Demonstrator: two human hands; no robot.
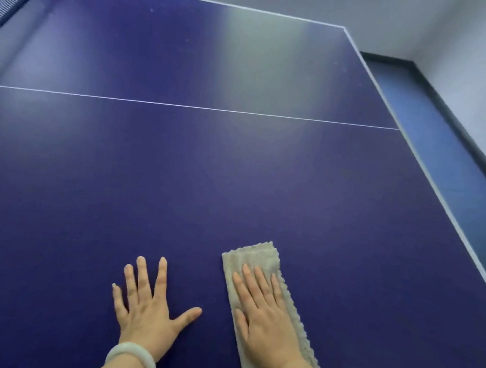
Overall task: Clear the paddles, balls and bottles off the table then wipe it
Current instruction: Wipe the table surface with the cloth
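Right, straight fingers on both sides: the right hand (pixel 265 313) lies flat, fingers together, pressing down on a folded beige microfibre cloth (pixel 258 262) with scalloped edges, gripping nothing. Just beside it the left hand (pixel 147 305) rests palm-down on the bare surface, fingers spread wide, thumb reaching toward the cloth without touching it. A pale jade-coloured bangle (pixel 130 357) circles the left wrist. Both sit near the close edge of the dark blue table-tennis table (pixel 236 183). Farther out, a thin white centre line (pixel 184 106) crosses the top, and the net (pixel 7 1) stands at far left.
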